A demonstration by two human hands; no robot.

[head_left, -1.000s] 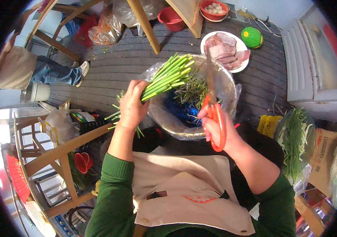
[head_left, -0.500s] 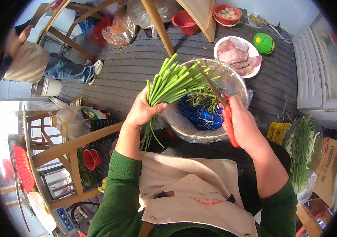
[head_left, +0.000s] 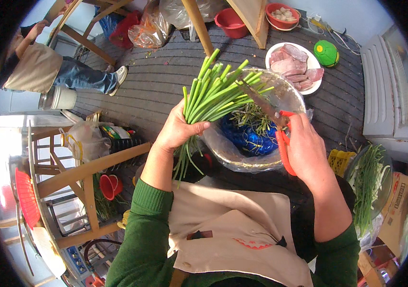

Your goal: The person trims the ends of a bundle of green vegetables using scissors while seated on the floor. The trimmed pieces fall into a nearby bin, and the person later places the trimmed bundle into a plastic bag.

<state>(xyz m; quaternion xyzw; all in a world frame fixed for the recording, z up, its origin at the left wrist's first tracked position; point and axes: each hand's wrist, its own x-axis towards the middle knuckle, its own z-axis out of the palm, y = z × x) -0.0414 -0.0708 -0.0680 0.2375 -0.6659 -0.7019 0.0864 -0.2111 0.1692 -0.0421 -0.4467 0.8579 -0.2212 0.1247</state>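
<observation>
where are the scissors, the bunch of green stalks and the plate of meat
scissors (head_left: 283,143), head view, on the orange handle
bunch of green stalks (head_left: 213,95), head view, mid-stalks
plate of meat (head_left: 315,87), head view, bare white rim

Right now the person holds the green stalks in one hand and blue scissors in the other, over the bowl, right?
Not quite. The scissors have red handles, not blue; the head view shows it. The left hand does hold the green stalks, the right hand the scissors, over the bowl.

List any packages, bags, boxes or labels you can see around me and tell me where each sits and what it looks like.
Cardboard box: far right, brown, open flap with a printed label.
Clear plastic bags: top, on the floor, crumpled, orange contents.
Plastic bag: left by the wooden chair, translucent, holding colourful items.
Yellow crate: right of my right hand, perforated.
</observation>
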